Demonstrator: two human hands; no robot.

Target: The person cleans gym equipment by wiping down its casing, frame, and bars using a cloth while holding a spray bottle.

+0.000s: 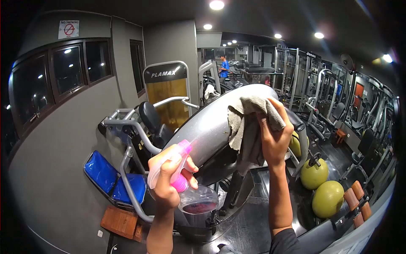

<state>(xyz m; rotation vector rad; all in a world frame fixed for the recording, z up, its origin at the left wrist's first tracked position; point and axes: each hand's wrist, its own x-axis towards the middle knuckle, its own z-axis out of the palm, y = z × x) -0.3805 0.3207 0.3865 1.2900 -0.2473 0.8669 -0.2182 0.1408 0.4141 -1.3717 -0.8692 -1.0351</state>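
Note:
My left hand (167, 180) is wrapped round the neck and trigger of a spray bottle (198, 199) with a pink and clear head and a see-through body. Its pink nozzle faces the silver-grey curved cover (203, 122) of a gym machine. A grey-green cloth (245, 122) hangs in folds from my right hand (277, 135), whose fingers grip it against the upper right part of that cover. Small specks show on the cover's surface between the nozzle and the cloth.
A blue padded chair (114, 178) and a wooden step (119, 222) stand at the left. Behind is a PLAMAX machine (167, 93). Yellow-green exercise balls (327, 199) lie on the right, near weight machines and mirrors. A person in blue (224, 67) is far back.

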